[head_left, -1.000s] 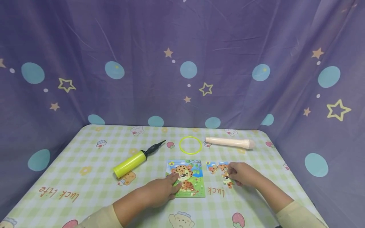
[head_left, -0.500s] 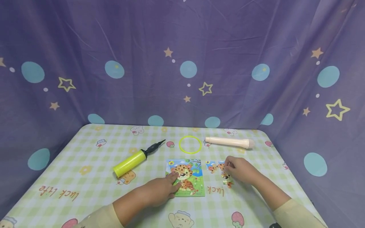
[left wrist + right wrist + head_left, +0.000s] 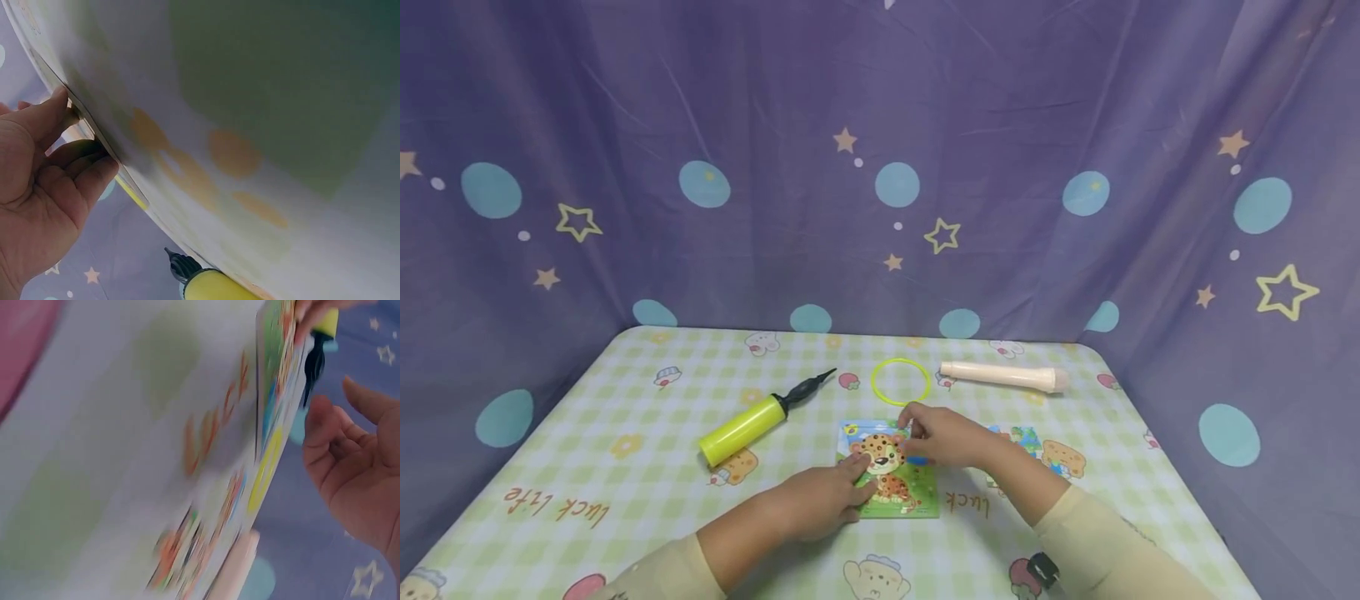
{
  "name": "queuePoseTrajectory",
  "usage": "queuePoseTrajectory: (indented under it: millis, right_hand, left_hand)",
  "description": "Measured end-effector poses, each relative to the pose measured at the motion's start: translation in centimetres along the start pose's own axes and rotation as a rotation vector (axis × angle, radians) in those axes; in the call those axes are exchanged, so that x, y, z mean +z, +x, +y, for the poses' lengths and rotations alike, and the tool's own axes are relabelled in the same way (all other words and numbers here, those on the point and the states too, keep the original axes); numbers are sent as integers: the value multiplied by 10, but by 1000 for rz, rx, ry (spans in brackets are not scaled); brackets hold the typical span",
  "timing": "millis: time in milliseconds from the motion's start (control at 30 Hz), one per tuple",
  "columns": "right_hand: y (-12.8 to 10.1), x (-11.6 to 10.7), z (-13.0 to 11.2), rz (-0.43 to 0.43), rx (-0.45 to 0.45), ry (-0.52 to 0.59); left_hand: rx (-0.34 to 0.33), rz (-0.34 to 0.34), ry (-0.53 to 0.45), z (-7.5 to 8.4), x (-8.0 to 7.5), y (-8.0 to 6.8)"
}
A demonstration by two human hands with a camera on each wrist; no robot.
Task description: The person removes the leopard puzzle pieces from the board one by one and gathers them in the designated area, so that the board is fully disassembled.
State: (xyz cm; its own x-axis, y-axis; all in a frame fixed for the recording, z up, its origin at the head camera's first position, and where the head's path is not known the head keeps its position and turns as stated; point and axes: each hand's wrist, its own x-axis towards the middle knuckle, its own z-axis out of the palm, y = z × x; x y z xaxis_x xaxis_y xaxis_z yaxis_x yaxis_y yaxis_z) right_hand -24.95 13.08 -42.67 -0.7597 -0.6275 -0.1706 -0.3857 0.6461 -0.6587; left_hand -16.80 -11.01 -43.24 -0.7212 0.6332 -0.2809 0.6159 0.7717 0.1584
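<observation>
A square jigsaw puzzle board (image 3: 891, 492) with a spotted leopard cub picture lies on the table. My left hand (image 3: 820, 504) rests on its left part, fingertips on the picture. In the left wrist view, that hand's fingers (image 3: 94, 181) touch the board's edge. My right hand (image 3: 947, 437) hovers at the board's upper right part. The right wrist view shows its thumb and fingers (image 3: 319, 428) apart, with nothing visible between them. Several loose puzzle pieces (image 3: 1018, 435) lie right of the board, partly hidden by my right forearm; they look blurred in the right wrist view.
A yellow hand pump (image 3: 741, 432) with a black nozzle lies left of the board. Behind the board is a thin yellow ring (image 3: 875, 387). A pale toy microphone (image 3: 1000, 375) lies at the back right. A purple curtain (image 3: 775, 125) surrounds the checked table (image 3: 647, 517).
My right hand has moved left from the loose pieces to above the board's upper right, uncovering pieces that it hid before. My left hand has stayed on the board.
</observation>
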Motion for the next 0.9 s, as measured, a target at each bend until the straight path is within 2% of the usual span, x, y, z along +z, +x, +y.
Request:
queuePoseTrajectory:
  millis: [100,233,367,433,600,700,900]
  right_hand:
    - [12,13,-13,-93,-8,-48]
    - [20,28,-20,-187,52,-89]
    - [25,35,-21,-210,103,-105]
    - [26,36,-22,-214,107,-126]
    - [27,37,-26,-230,141,-123]
    - [27,37,-29,-225,158,-111]
    - [27,37,-29,-217,164,-128]
  left_hand:
    - [-7,27,-30,-4,2,1]
    - [-30,58,-124,-10,5,6]
    - [-37,93,-221,-15,7,9]
    - [-39,133,-267,-19,6,8]
    - [-131,251,-378,-28,-4,6]
    - [-207,256,-369,-31,-8,6]
    - [-295,164,-235,-32,-2,17]
